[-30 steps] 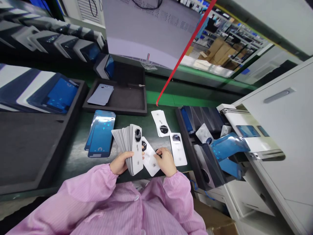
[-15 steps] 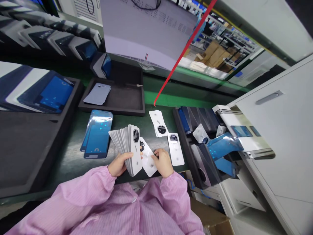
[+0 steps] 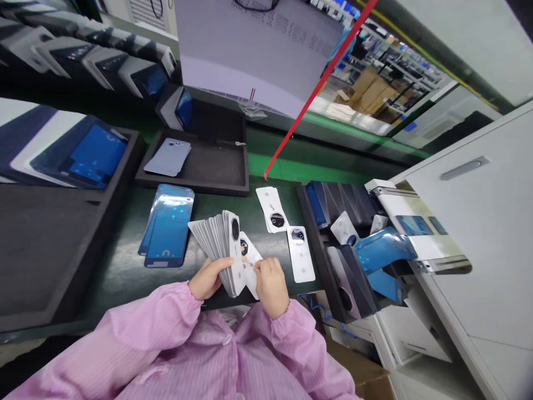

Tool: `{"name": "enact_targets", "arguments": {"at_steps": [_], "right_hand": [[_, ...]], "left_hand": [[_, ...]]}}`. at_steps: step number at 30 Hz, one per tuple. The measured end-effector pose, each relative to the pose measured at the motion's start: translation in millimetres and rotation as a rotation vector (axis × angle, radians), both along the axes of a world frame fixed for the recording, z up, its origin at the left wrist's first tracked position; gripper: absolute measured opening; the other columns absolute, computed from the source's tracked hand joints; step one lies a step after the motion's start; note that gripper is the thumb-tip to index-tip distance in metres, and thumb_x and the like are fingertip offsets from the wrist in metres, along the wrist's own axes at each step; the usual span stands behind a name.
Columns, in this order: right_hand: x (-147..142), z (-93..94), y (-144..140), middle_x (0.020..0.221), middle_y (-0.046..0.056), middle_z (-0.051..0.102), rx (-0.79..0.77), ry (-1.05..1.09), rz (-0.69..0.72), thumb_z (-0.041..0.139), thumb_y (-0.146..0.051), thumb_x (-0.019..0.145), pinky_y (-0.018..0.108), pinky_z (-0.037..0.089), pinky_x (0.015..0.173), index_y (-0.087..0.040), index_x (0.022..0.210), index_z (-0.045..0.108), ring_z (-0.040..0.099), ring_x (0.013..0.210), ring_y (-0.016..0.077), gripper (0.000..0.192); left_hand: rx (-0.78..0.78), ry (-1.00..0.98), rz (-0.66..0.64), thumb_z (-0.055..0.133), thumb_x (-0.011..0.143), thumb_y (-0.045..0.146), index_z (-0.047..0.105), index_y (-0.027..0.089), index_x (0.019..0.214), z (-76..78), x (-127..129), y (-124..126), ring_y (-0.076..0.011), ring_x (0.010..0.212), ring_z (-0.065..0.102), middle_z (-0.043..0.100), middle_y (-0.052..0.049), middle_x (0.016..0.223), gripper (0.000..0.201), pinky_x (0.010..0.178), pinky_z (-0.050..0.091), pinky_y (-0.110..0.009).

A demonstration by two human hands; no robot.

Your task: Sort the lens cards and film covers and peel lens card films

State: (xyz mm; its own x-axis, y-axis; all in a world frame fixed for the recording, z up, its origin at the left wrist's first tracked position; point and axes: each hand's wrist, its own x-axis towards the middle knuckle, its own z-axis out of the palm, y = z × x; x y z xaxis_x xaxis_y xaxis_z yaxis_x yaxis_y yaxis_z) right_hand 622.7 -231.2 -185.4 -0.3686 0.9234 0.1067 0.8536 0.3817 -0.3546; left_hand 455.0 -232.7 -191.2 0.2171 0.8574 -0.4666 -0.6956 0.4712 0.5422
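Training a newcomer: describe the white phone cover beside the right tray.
On the green table, find the right hand. Right of it, by the tray, lies the white cover. Its camera window is at the far end; the neighbouring stack has it at the near end.

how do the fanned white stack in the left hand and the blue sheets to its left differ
Pose: the white stack is held fanned in the left hand, while the blue sheets lie on the table.
Count: the white stack has many pieces; the blue sheets are just a few.
Colour: the white stack is pale, the blue sheets glossy blue.
Shared: both consist of thin, oblong pieces.
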Motion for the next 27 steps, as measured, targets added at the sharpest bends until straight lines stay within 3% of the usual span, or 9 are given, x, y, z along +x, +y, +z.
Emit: {"name": "enact_targets", "arguments": {"at_steps": [2, 4, 5, 8, 11, 19, 23, 27], "right_hand": [[6.1, 7.7, -4.7, 0.081, 0.008, 0.058, -0.07, 0.141, 0.184, 0.037, -0.014, 0.091, 0.039, 0.044, 0.071, -0.017, 0.097, 0.058, 0.049, 0.078, 0.0236, 0.023], [18.1, 19.5, -6.6, 0.079, 0.006, 0.057, -0.135, 0.37, 0.218, 0.043, -0.019, 0.09, 0.036, 0.045, 0.069, -0.02, 0.109, 0.057, 0.052, 0.075, 0.0208, 0.023], [26.0, 25.8, -5.5, 0.076, 0.004, 0.056, -0.149, 0.523, 0.146, 0.045, -0.021, 0.09, 0.034, 0.046, 0.067, -0.021, 0.108, 0.058, 0.053, 0.071, 0.019, 0.022], [50.8, 39.8, 7.2, 0.068, 0.001, 0.053, -0.155, 1.005, -0.255, 0.051, -0.028, 0.087, 0.03, 0.045, 0.058, -0.022, 0.091, 0.061, 0.052, 0.06, 0.0146, 0.011], [68.9, 41.9, 28.2, 0.07, 0.002, 0.057, -0.25, 1.229, -0.46, 0.062, -0.034, 0.078, 0.029, 0.045, 0.053, -0.021, 0.083, 0.061, 0.055, 0.062, 0.0149, 0.014], [95.4, 32.7, 78.3, 0.071, 0.002, 0.064, -0.288, 1.069, -0.431, 0.067, -0.035, 0.072, 0.025, 0.045, 0.052, -0.018, 0.084, 0.065, 0.056, 0.058, 0.0119, 0.021], [103.4, 42.5, 120.2, 0.063, -0.003, 0.063, -0.371, 0.894, -0.28, 0.072, -0.028, 0.066, 0.023, 0.042, 0.05, -0.018, 0.089, 0.063, 0.054, 0.052, 0.0105, 0.026], [95.3, 47.0, 167.8, 0.06, -0.002, 0.063, -0.491, 0.715, -0.097, 0.074, -0.023, 0.062, 0.022, 0.042, 0.053, -0.015, 0.07, 0.064, 0.054, 0.054, 0.0102, 0.015]], "left_hand": [[0.003, 0.008, 0.026, 0.073, 0.059, 0.029, 0.066, 0.009, 0.107, 0.2, 0.9, 1.0, -0.0347, 0.096, 0.065, 0.074, -0.012, 0.087, 0.053, 0.088, 0.048, -0.046], [0.006, 0.002, 0.028, 0.072, 0.059, 0.03, 0.067, 0.008, 0.105, 0.0, 0.8, 1.3, -0.0348, 0.095, 0.065, 0.074, -0.013, 0.087, 0.051, 0.088, 0.048, -0.046], [0.002, -0.006, 0.018, 0.072, 0.06, 0.031, 0.067, 0.007, 0.105, -0.3, 0.4, 1.1, -0.035, 0.094, 0.066, 0.074, -0.014, 0.087, 0.051, 0.087, 0.048, -0.046], [-0.027, -0.033, -0.015, 0.071, 0.061, 0.032, 0.064, 0.008, 0.112, -1.9, -1.6, -1.0, -0.0356, 0.092, 0.066, 0.074, -0.014, 0.088, 0.057, 0.086, 0.049, -0.048], [-0.051, -0.037, -0.021, 0.068, 0.063, 0.032, 0.059, 0.01, 0.12, -3.9, -3.4, -3.3, -0.0355, 0.096, 0.065, 0.074, -0.013, 0.092, 0.061, 0.089, 0.048, -0.048], [-0.076, -0.044, -0.039, 0.066, 0.066, 0.032, 0.058, 0.012, 0.122, -6.0, -4.9, -5.1, -0.0349, 0.095, 0.066, 0.073, -0.013, 0.097, 0.06, 0.089, 0.049, -0.048], [-0.084, -0.063, -0.033, 0.068, 0.064, 0.031, 0.059, 0.012, 0.121, -5.8, -5.1, -4.8, -0.0357, 0.097, 0.065, 0.073, -0.013, 0.096, 0.061, 0.091, 0.047, -0.048], [-0.069, -0.062, -0.043, 0.066, 0.065, 0.031, 0.058, 0.012, 0.123, -6.5, -5.8, -4.4, -0.0362, 0.1, 0.064, 0.073, -0.014, 0.098, 0.062, 0.092, 0.047, -0.049]]}}
